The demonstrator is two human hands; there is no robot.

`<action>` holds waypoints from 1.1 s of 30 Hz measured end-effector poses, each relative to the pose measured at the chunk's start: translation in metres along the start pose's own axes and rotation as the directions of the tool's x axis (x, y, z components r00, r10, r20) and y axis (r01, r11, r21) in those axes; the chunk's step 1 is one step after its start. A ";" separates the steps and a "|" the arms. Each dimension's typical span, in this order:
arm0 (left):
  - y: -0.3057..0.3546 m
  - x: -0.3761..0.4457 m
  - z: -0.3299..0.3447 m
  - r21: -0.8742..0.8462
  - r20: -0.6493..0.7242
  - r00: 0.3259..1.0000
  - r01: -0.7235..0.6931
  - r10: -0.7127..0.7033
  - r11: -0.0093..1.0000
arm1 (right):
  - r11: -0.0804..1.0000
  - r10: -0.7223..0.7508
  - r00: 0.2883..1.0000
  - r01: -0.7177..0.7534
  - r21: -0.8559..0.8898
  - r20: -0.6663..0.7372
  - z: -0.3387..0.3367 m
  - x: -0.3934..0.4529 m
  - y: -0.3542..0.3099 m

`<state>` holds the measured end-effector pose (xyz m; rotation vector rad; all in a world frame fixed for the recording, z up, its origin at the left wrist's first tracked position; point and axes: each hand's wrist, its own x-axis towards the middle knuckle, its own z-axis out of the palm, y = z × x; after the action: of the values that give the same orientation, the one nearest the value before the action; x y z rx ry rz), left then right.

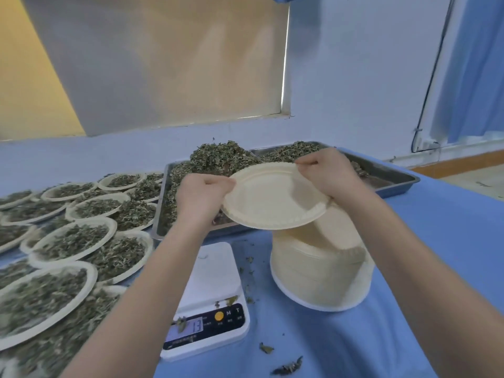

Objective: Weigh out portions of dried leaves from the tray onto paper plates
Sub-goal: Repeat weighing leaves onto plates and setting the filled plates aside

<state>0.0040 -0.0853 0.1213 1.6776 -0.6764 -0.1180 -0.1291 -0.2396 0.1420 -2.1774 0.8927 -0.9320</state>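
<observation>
I hold an empty cream paper plate [275, 199] tilted in the air above the table. My left hand [200, 199] pinches its left rim and my right hand [331, 173] pinches its far right rim. Below it stands a tall stack of paper plates [319, 271]. A white digital scale [211, 293] sits in front of me with nothing on its platform but leaf crumbs. Behind the plate a metal tray [163, 211] holds a heap of dried leaves [221, 156].
Several paper plates filled with leaves [73, 238] cover the left of the blue table. A second metal tray [392, 178] with leaves lies at the back right. Loose leaf bits [287, 366] are scattered on the blue cloth near the scale.
</observation>
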 end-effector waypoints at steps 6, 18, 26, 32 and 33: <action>-0.030 0.001 -0.067 -0.006 -0.348 0.934 0.085 -0.082 0.996 | 0.882 0.086 0.988 -0.134 0.453 0.126 0.069 -0.021 -0.042; -0.104 -0.021 -0.080 0.184 -0.409 0.888 0.303 -0.207 0.935 | 0.801 0.116 0.952 -0.259 0.539 0.285 0.153 -0.062 -0.005; -0.137 -0.028 -0.071 0.159 -0.385 0.884 0.346 -0.264 0.925 | 0.774 0.204 0.907 -0.380 0.507 0.368 0.177 -0.065 0.026; -0.149 -0.031 -0.072 0.066 -0.299 0.892 0.372 -0.337 0.926 | 0.775 0.221 0.903 -0.392 0.496 0.368 0.185 -0.071 0.035; -0.151 -0.031 -0.073 0.019 -0.265 0.895 0.376 -0.358 0.926 | 0.772 0.227 0.905 -0.392 0.500 0.359 0.184 -0.070 0.037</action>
<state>0.0656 0.0034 -0.0111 1.8349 -0.1629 -0.1432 -0.0355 -0.1607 -0.0171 -1.5343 0.6977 -0.5975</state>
